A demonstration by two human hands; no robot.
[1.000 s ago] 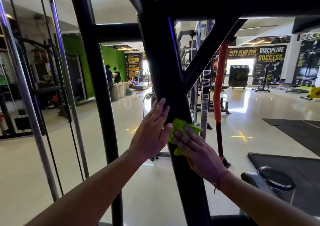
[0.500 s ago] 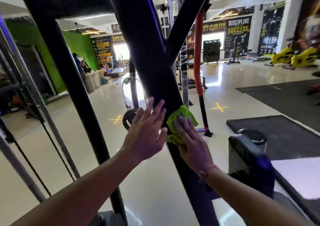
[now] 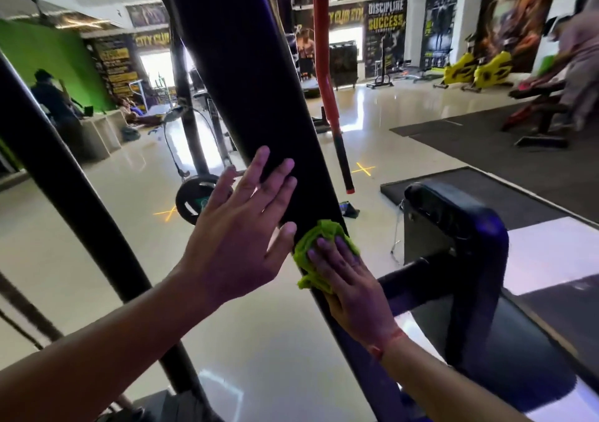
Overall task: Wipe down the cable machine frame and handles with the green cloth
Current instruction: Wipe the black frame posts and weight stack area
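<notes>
Cloth (image 3: 319, 253), bright green, nubby and crumpled into a wad, is pressed flat against the wide black post (image 3: 246, 75) of the frame, a smooth, matte, leaning beam. It is held there under the straight fingers of the right hand (image 3: 348, 287), palm toward the post, nothing curled around it. The left hand (image 3: 241, 230) is spread wide just beside the cloth, fingers extended upward, fingertips laid against the post. A glossy padded seat (image 3: 453, 224) is seen to the right.

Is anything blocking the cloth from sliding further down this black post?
Nothing visible does. The right hand presses the cloth flat on the post, and the stretch below it is bare. The left hand sits higher up.
</notes>
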